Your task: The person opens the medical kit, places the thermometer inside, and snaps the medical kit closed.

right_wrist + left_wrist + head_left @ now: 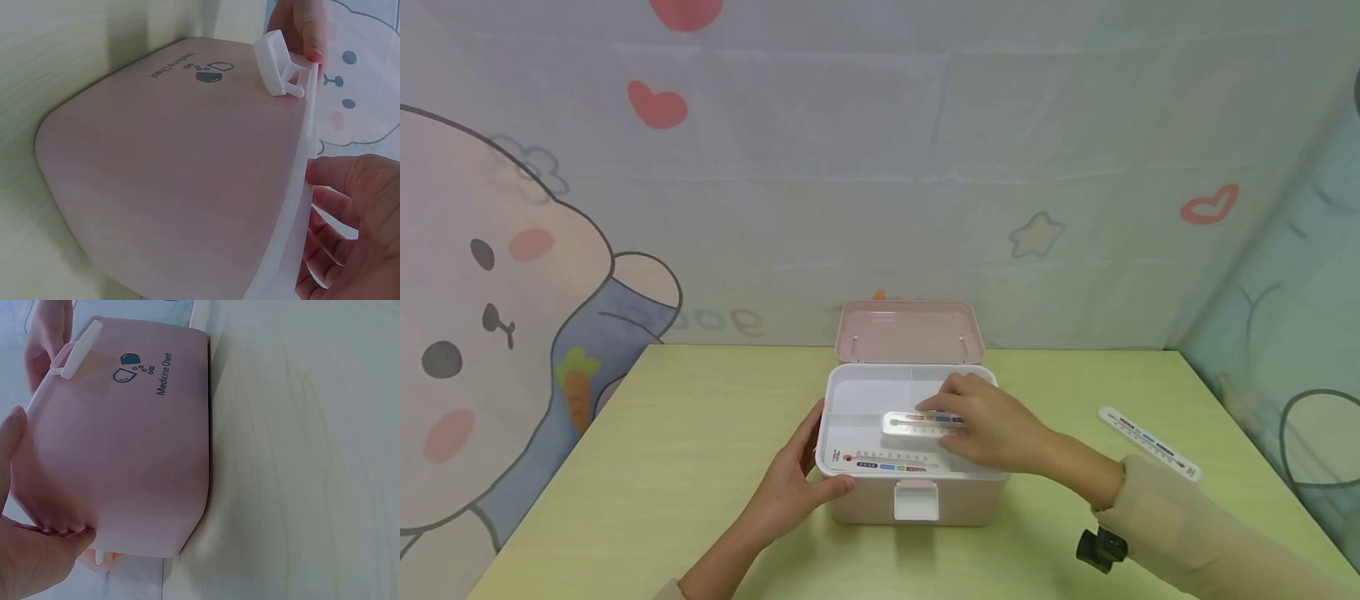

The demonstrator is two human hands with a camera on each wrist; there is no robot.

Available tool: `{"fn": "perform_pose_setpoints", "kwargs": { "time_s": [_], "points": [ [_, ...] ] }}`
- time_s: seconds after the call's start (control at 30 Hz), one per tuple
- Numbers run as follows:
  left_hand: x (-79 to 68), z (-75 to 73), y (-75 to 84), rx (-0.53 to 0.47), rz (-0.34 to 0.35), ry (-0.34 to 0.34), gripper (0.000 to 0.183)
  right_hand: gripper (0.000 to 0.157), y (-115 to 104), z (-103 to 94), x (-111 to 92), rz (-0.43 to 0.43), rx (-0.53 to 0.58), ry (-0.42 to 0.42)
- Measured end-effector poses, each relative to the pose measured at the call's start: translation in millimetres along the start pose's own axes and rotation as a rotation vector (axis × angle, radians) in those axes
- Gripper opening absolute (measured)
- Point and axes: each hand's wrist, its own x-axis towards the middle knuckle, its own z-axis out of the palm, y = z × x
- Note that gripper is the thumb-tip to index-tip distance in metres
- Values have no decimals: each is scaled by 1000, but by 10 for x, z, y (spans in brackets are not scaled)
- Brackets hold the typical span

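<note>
A pink medicine chest (865,502) stands with its pink lid (910,332) raised and a white divided tray (861,392) inside its top. My left hand (790,479) grips the chest's left side, thumb at the front corner and fingers along the side wall. Over the tray, my right hand (988,422) holds a flat white thermometer (917,425) by its right end; that end is hidden by the fingers. A second thermometer (883,463) lies in the tray's front compartment. In the right wrist view, the right hand (356,219) is at the chest's rim.
On the table to the right lies a third thermometer (1150,443), set at a slant. The white latch (917,503) hangs down at the chest's front. A printed cloth (880,183) hangs behind the table (715,417). A small black camera (1102,549) sits at the right wrist.
</note>
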Motion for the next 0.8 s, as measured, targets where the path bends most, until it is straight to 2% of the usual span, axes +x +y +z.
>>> {"fn": "perform_pose_setpoints", "kwargs": {
  "time_s": [0.8],
  "points": [
    [-6, 7, 9, -9, -2, 1, 103, 32, 27, 89, 53, -37, -3, -57]
  ]
}}
